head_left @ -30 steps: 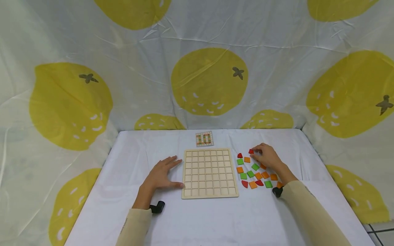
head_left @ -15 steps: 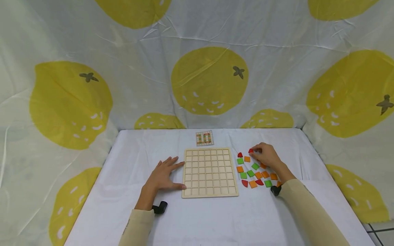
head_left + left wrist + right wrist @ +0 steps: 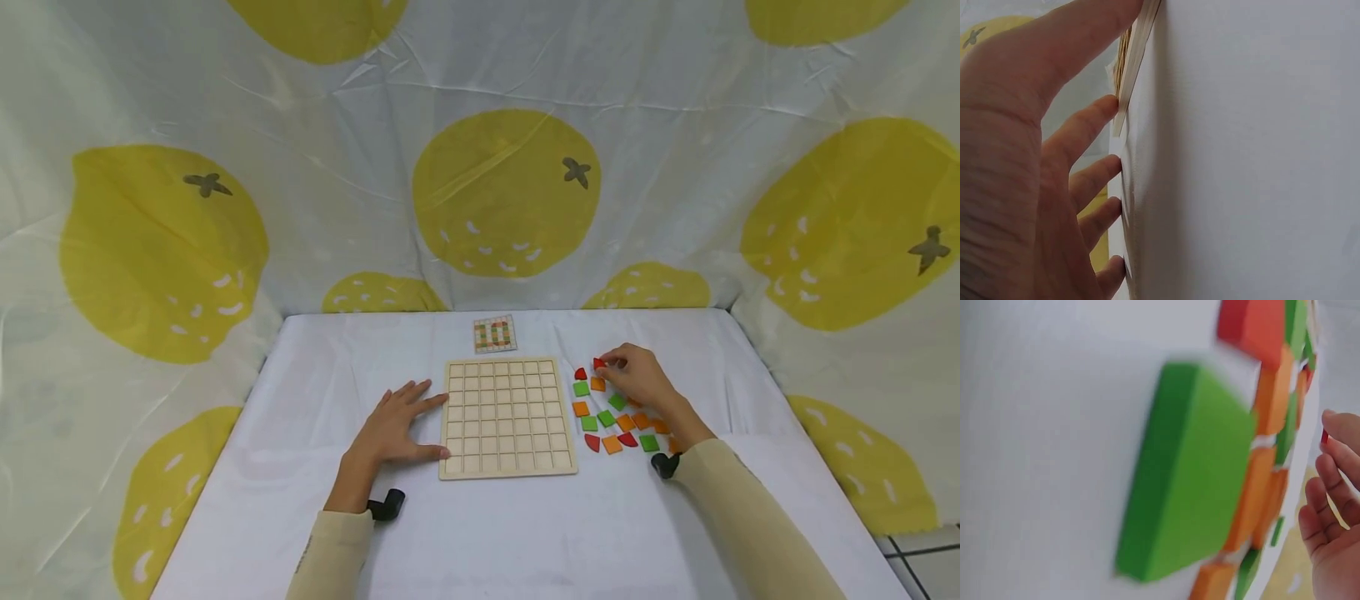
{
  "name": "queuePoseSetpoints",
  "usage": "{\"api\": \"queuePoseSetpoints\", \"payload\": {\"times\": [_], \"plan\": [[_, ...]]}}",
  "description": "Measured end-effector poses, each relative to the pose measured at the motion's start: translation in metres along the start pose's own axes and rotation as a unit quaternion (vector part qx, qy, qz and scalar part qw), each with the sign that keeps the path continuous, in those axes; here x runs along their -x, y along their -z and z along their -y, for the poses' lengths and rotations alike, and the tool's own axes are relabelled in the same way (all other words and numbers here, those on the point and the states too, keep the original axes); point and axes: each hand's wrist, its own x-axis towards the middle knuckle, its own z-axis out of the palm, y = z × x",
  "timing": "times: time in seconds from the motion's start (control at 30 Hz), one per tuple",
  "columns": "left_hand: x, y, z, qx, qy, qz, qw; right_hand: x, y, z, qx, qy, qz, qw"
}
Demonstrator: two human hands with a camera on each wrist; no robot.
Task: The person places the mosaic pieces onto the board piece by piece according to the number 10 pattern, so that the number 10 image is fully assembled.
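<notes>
slightly leftward, toward the wooden grid board [image 3: 507, 418], the right hand [image 3: 637, 373] has moved since the earlier frame, with a red piece [image 3: 597, 363] pinched between its fingertips. that piece is to the right of the board, beside the loose tiles [image 3: 612, 444], green, orange and red, which lie between the board and the right edge of the desk [image 3: 465, 542]. the left hand [image 3: 393, 427] is spread, thumb and forefinger touching the board's left side. near the desk's far edge lies a small patterned card [image 3: 495, 333]. no tile sits in the grid yet, so the work looks barely begun, with every visible tile still off the board.
</notes>
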Motion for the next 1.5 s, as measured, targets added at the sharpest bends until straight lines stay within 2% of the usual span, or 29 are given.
{"api": "queuePoseSetpoints", "payload": {"times": [0.27,0.6,0.77,0.97,1.23,1.5], "plan": [[-0.002,-0.002,-0.001,0.008,-0.015,-0.007,0.9998,0.002,-0.008,0.03,-0.012,0.043,0.003,0.999],[0.001,-0.004,0.002,0.014,-0.019,-0.011,0.9997,0.0,-0.038,0.043,-0.042,0.093,0.012,0.9947],[0.002,-0.002,0.002,0.021,-0.019,-0.012,0.9995,-0.004,-0.049,0.054,-0.031,0.119,0.015,0.9923],[0.002,-0.002,0.0,0.039,-0.013,-0.009,0.9991,-0.009,-0.057,0.067,-0.018,0.121,0.032,0.992],[0.0,-0.003,-0.002,0.039,-0.007,-0.004,0.9992,-0.011,-0.065,0.077,-0.031,0.121,0.042,0.9913],[0.002,-0.003,-0.001,0.041,-0.003,0.004,0.9991,-0.012,-0.069,0.084,-0.029,0.104,0.047,0.993]]}}
